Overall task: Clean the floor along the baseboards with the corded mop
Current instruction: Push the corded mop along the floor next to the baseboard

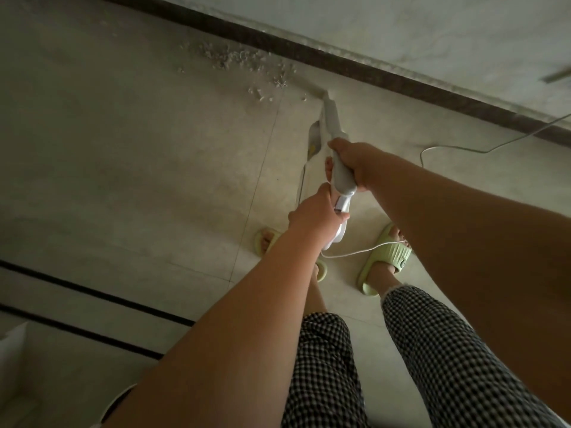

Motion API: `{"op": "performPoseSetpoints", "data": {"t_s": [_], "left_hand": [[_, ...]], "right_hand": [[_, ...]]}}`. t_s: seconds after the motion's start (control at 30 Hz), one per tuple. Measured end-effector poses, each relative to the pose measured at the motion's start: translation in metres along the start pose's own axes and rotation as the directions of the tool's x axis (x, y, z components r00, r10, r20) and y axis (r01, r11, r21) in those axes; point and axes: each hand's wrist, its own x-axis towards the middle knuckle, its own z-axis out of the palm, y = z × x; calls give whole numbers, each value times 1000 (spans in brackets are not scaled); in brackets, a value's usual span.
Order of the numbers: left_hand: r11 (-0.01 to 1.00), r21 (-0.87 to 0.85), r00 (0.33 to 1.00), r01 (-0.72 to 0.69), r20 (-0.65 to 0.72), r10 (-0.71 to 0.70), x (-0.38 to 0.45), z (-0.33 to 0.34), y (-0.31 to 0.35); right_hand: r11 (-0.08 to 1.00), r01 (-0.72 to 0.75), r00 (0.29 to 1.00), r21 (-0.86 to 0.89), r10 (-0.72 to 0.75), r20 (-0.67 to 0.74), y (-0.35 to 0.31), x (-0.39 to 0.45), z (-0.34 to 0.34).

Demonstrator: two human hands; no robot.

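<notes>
Head view looks down on a pale tiled floor (129, 168) edged by a dark baseboard (364, 71), with a patch of debris (244, 61) just beside it. Both hands grip the white corded mop (332, 125), left hand (312, 216) and right hand (360, 163) fingers curled round its handle, its head near the debris. Its white cord (482, 148) trails across the floor.
</notes>
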Motion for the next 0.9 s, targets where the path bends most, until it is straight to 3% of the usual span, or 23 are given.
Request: {"op": "performPoseSetpoints", "data": {"t_s": [0.43, 0.9], "left_hand": [[998, -48, 999, 41, -30, -42, -16, -4, -18], [998, -69, 998, 9, -60, -13, 12, -31, -22]], "right_hand": [[998, -35, 997, -54, 39, 64, 11, -7, 23], [996, 30, 999, -79, -27, 38, -20, -2, 46]]}}
